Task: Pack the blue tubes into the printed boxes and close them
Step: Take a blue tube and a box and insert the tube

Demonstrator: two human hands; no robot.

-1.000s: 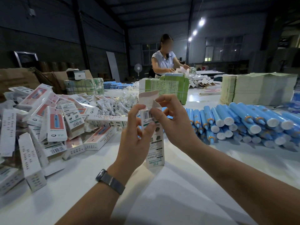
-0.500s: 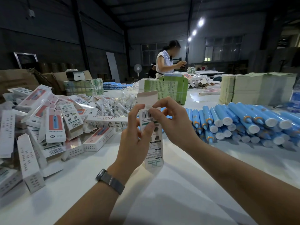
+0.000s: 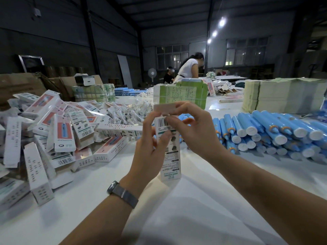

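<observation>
Head: both hands, left hand (image 3: 150, 147) & right hand (image 3: 196, 131), pinch box (image 3: 170, 156) upright.

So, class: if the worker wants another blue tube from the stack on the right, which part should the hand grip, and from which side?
Grip a top-row blue tube around its barrel, just behind the white cap, coming from above. The tubes lie flat, packed side by side with caps toward the worker, so only the upper surface is free; the right hand is nearer.
</observation>
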